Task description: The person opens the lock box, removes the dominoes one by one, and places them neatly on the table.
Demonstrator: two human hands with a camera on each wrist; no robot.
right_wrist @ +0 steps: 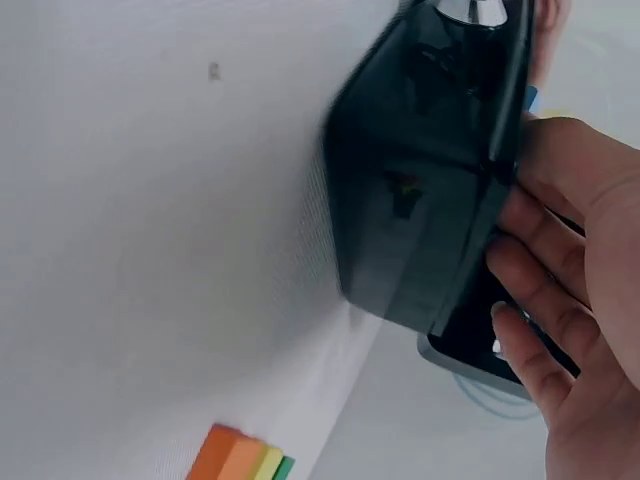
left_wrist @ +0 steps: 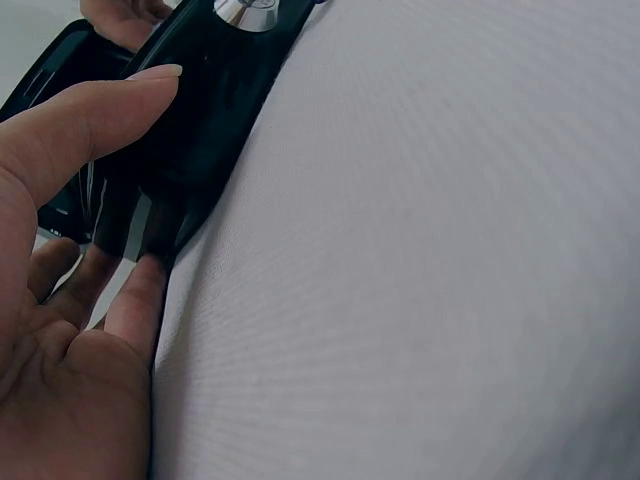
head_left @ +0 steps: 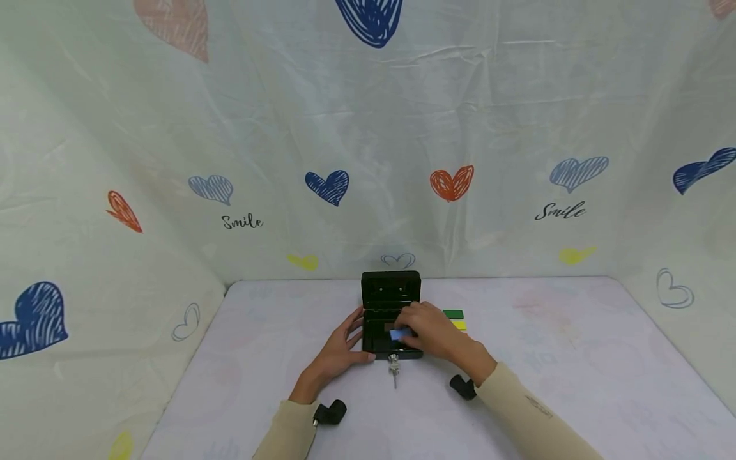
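Note:
A black metal cash box (head_left: 391, 285) stands with its lid raised, a key (head_left: 394, 367) in its front lock. My left hand (head_left: 338, 352) holds the box's left front corner, thumb along the front wall and fingers against the side; the left wrist view shows this thumb (left_wrist: 120, 115) up close. Over the box's interior, my right hand (head_left: 428, 329) pinches a blue block (head_left: 398, 334). In the right wrist view only a sliver of the blue block (right_wrist: 531, 98) shows past the box wall. The right fingertips are partly hidden.
Just right of the box, a green block (head_left: 453, 314) and a yellow block (head_left: 459, 324) lie on the white table (head_left: 552, 383). The right wrist view adds an orange block (right_wrist: 243, 458) in the same row. A heart-printed white curtain (head_left: 379, 128) hangs behind.

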